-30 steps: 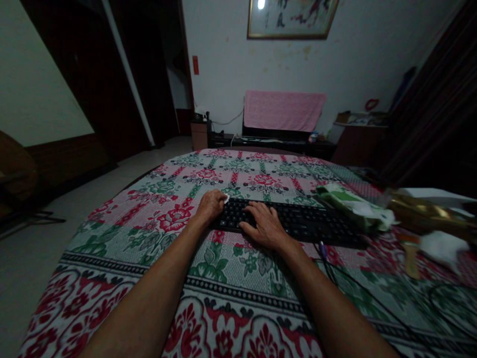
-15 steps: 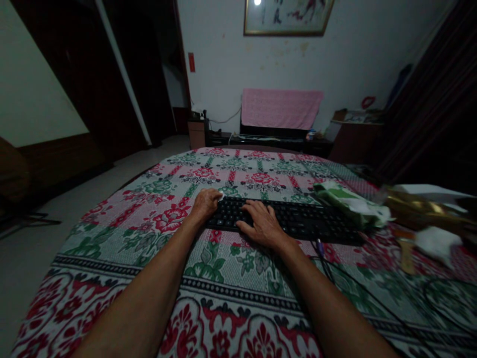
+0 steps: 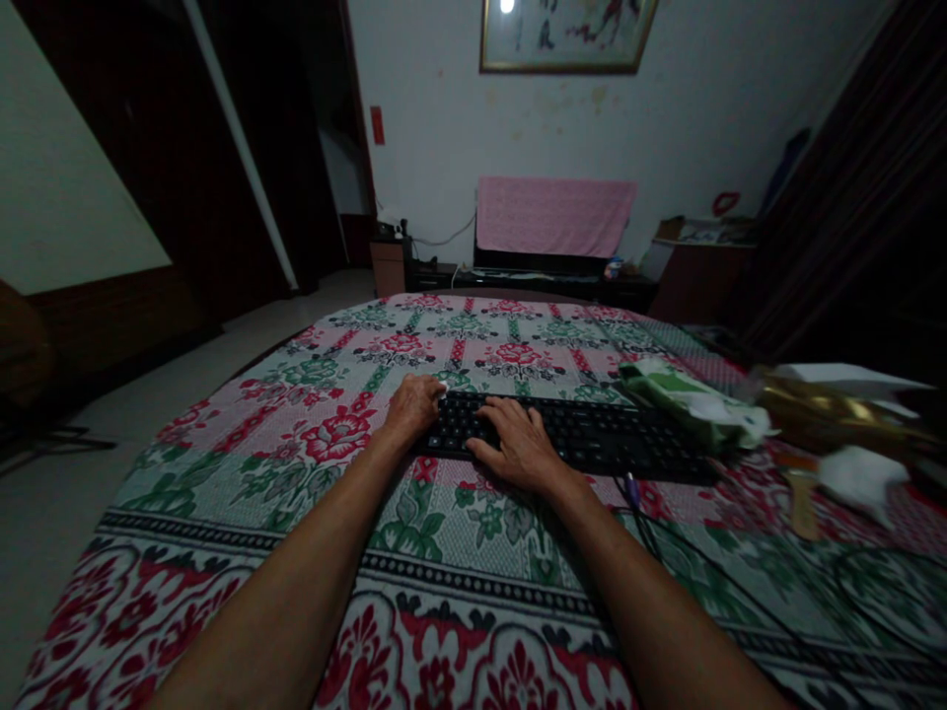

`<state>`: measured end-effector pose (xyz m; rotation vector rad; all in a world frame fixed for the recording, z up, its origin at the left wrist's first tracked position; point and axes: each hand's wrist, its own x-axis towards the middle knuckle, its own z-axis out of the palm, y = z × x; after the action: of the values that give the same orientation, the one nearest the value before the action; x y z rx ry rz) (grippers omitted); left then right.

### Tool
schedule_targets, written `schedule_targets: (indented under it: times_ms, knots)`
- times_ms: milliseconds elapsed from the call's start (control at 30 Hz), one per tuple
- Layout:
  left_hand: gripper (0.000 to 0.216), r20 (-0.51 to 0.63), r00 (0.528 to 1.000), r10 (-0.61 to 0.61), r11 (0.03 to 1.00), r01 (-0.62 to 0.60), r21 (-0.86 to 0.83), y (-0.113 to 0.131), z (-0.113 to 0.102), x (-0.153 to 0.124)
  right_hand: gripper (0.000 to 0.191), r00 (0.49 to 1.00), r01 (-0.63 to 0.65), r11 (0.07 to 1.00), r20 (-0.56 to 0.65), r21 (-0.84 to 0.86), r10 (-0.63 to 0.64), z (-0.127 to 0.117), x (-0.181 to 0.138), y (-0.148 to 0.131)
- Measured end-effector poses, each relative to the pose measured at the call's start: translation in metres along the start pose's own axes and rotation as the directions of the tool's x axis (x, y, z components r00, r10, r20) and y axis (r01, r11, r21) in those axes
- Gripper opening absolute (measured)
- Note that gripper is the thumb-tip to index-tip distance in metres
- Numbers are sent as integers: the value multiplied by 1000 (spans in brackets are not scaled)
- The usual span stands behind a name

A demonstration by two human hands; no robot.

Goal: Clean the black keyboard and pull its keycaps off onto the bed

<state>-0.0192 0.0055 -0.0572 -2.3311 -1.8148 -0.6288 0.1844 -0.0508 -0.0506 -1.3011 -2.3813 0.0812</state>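
Note:
A black computer keyboard [image 3: 592, 432] lies flat across the patterned cloth in front of me. At its left end, my left hand [image 3: 415, 404] is closed, with a small white wad [image 3: 443, 388], tissue-like, showing at its fingertips by the upper left corner. The rest of that wad is hidden by the fingers. My right hand [image 3: 516, 444] rests palm down on the keys left of the middle, fingers spread, holding nothing. A green and white soft packet [image 3: 692, 402] overlaps the keyboard's upper right part.
Right of the keyboard lie a wooden-handled brush [image 3: 803, 505], crumpled white tissue [image 3: 862, 480] and a gold-coloured packet [image 3: 836, 409]. A cable with a purple plug [image 3: 631, 488] runs along the near side. The floral cloth [image 3: 414, 532] covers the table.
My left hand has shifted slightly to the right along the keyboard's top left corner, the white wad with it. My right hand stays almost in place, and the view has moved a little.

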Motion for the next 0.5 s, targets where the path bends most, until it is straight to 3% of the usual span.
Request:
schedule_targets:
  times_ms: [100, 267, 500]
  knots:
    - [32, -3, 1000, -11, 999, 11, 35, 3, -1, 0, 44, 1000, 6, 1000, -5, -4, -6, 0, 0, 0]
    - [33, 24, 992, 121, 993, -121, -20, 10, -5, -1, 45, 1000, 11, 1000, 1, 3, -11, 0, 0, 1]
    - [31, 65, 998, 27, 1000, -28, 9, 16, -12, -3, 45, 1000, 5, 1000, 2, 16, -5, 0, 1, 1]
